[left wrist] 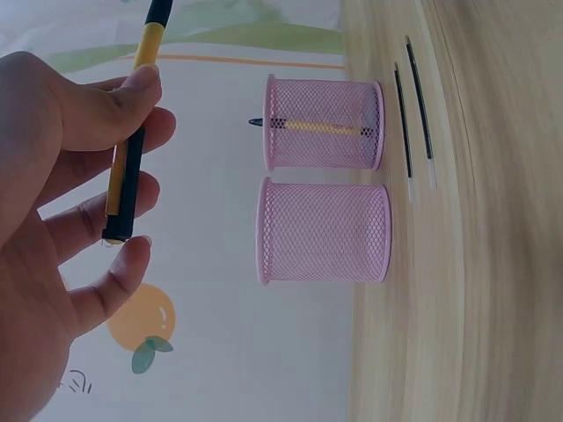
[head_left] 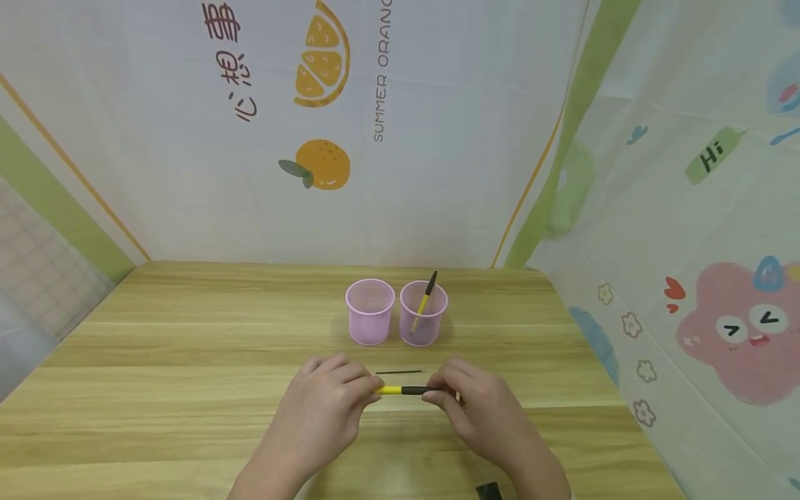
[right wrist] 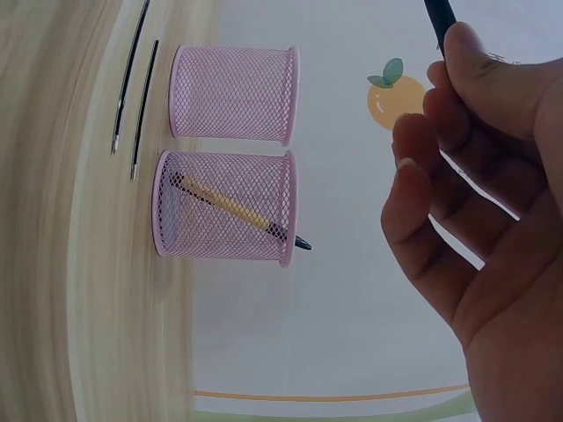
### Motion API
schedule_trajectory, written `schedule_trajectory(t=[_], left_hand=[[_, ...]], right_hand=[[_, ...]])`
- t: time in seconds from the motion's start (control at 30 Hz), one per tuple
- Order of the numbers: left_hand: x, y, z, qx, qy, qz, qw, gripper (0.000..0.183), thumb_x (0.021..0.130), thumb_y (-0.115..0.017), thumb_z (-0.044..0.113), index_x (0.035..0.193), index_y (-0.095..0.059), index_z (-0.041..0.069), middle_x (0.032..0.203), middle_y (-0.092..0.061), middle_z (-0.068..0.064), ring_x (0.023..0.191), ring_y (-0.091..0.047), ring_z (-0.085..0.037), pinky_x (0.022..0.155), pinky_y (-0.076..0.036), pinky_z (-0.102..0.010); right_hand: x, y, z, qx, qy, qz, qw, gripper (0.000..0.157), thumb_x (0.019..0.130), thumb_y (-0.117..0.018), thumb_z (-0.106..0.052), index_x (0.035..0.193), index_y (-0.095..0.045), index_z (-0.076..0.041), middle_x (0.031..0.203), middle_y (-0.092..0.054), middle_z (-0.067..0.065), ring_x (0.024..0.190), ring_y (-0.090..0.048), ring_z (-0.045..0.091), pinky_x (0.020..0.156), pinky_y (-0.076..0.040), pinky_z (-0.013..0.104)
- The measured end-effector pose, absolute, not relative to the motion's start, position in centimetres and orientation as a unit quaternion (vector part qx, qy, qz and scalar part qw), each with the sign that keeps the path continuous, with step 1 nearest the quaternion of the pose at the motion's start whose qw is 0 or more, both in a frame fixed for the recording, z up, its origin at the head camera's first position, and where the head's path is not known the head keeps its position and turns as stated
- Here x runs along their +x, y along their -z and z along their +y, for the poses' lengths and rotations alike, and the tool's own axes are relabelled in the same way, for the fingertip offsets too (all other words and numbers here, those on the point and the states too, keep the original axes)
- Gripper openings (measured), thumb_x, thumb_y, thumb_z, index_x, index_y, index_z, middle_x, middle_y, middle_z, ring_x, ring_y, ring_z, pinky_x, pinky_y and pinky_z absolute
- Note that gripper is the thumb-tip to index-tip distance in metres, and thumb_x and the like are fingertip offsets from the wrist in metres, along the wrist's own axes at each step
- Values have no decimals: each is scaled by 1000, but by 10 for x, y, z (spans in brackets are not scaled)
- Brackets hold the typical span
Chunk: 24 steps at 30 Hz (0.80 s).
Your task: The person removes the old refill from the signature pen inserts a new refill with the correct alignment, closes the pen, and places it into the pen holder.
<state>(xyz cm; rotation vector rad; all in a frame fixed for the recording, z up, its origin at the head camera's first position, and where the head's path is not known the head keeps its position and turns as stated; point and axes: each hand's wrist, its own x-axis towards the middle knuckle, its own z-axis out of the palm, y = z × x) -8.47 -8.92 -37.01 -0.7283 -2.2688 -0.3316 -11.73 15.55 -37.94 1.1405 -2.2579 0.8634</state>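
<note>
A yellow-and-black pen [head_left: 402,390] is held level above the wooden table between both hands. My left hand [head_left: 330,396] pinches its yellow barrel; in the left wrist view the black clip [left wrist: 130,185] lies along the palm side. The black end [right wrist: 439,19] is gripped between thumb and forefinger of my right hand [head_left: 478,406], whose other fingers curl loosely. Beyond the hands, two thin dark pen refills [left wrist: 403,119] lie side by side on the table, and only one shows clearly in the head view.
Two pink mesh cups stand side by side past the refills. The left cup [head_left: 369,326] has nothing visible inside; the right cup [head_left: 409,326] holds another yellow-and-black pen [head_left: 425,300], leaning. A black object [head_left: 489,491] sits near the right forearm. Printed cloth [head_left: 437,173] hangs behind the table [head_left: 187,361].
</note>
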Motion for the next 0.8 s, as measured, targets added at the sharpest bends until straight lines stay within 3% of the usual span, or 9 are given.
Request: schedule_trajectory(t=[0.5,0.8], left_hand=[[-84,366,-89,-285,139,-873,370,12,75,-82,23,85,-75,23,81,-70,17,77,-59,-5,68,-44,-28],[-83,368,-87,-258,126,-902,323,15,86,-73,28,99,-71,22,93,-69,15,90,-62,-7,75,-47,-30]], right_hand=[[-116,378,153,399,-286,-839,235,7,92,-67,-17,86,-65,-19,80,-57,-16,65,-43,-7,60,-37,3],[-118,377,155,388,-284,-843,239,6,93,-66,-18,87,-64,-19,79,-53,-16,66,-42,-5,60,-37,5]])
